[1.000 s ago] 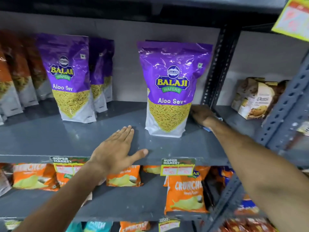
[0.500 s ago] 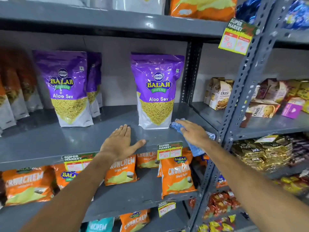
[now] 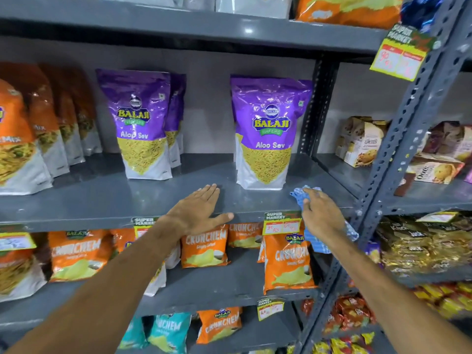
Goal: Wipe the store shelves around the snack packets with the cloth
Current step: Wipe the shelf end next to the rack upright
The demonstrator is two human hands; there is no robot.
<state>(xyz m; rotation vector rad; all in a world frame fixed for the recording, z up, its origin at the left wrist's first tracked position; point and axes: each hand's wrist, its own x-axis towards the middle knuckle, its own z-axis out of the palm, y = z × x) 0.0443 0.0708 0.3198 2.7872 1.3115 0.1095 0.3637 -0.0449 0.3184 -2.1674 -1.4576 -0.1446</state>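
Note:
A grey metal shelf (image 3: 107, 198) carries purple Aloo Sev packets: one (image 3: 265, 134) standing alone at the right, another (image 3: 143, 123) further left with more behind it. My left hand (image 3: 199, 210) lies flat and palm down on the shelf's front edge between the two. My right hand (image 3: 319, 213) presses a blue checked cloth (image 3: 298, 195) onto the shelf's front right corner, just below and right of the lone packet. Part of the cloth hangs down over the edge under my wrist.
Orange mix packets (image 3: 23, 139) fill the shelf's left end. Orange Crunchem packets (image 3: 286, 261) sit on the shelf below, behind price tags (image 3: 281, 223). A perforated grey upright (image 3: 408, 123) stands at the right, with biscuit boxes (image 3: 362, 144) beyond it.
My right hand has drawn the cloth from behind the right packet forward to the shelf's front edge. The view pulled back and up. My left hand stayed flat in place.

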